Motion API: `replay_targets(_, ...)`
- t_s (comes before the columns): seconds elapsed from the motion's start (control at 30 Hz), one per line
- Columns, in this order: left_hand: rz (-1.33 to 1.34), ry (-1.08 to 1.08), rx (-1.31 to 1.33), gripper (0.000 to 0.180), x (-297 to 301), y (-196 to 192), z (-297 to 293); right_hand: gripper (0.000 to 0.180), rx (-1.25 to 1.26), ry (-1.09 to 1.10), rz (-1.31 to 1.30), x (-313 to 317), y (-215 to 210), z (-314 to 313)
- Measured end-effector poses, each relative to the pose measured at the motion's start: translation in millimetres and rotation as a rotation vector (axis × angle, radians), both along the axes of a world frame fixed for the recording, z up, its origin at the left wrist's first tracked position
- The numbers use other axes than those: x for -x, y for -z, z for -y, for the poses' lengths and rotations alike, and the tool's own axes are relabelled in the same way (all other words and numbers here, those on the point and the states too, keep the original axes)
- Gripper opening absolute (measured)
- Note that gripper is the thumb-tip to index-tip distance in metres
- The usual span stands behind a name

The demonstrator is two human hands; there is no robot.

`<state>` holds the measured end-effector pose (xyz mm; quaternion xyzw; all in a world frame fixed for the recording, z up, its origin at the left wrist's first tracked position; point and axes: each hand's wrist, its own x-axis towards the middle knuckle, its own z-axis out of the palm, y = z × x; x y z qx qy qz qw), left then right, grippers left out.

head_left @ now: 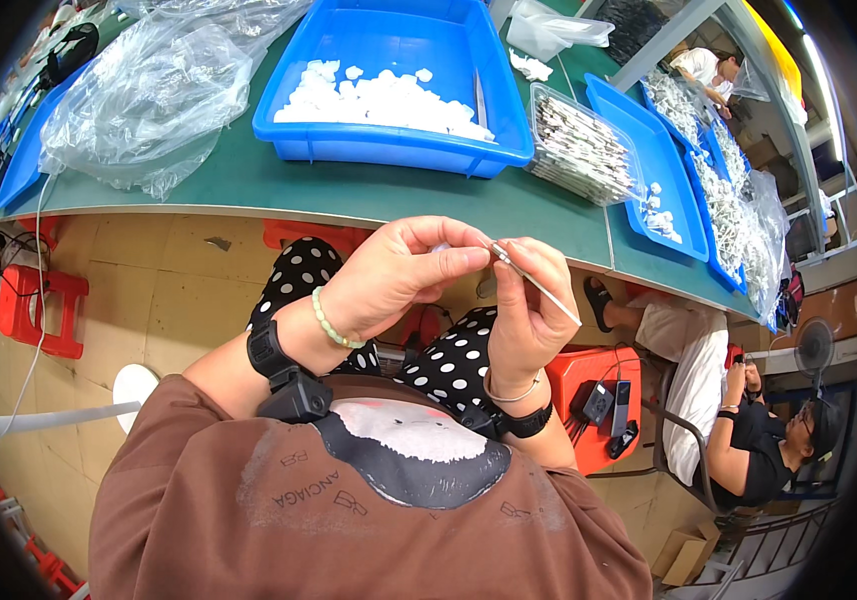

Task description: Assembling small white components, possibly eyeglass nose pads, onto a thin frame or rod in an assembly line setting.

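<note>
My two hands meet in front of my chest, just short of the table's near edge. Between the thumb and fingers of my right hand (529, 310) is a thin white stick (554, 298) with a metallic-looking end. It slants down to the right, its white tail poking out past the fingers. My left hand (411, 268) is closed in a pinch at the metallic end, fingertips almost touching those of the right. Whether a second small part sits in the left pinch is too small to tell.
On the green table (329, 205) stands a blue tray (389, 150) of small white parts. Beside it are a clear box (584, 145) of thin pieces and another blue tray (624, 120). Plastic bags (164, 100) lie left. A red stool (599, 380) holds black devices; a person (759, 440) sits right.
</note>
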<state>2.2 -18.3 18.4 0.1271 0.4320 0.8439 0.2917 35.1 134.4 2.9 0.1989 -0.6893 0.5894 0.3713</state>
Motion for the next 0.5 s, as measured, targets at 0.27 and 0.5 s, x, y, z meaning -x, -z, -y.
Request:
replay_targets(0.27,0.02,-0.033,-0.043,0.007,-2.8,1.0,-0.5,0.021,0.019,0.07,-0.033,0.7,2.6,6.9)
replay_targets(0.5,0.044,-0.014,-0.057,0.007,-0.3,0.0,2.0,0.022,-0.181,0.132,-0.065,-1.7,-7.3,4.9)
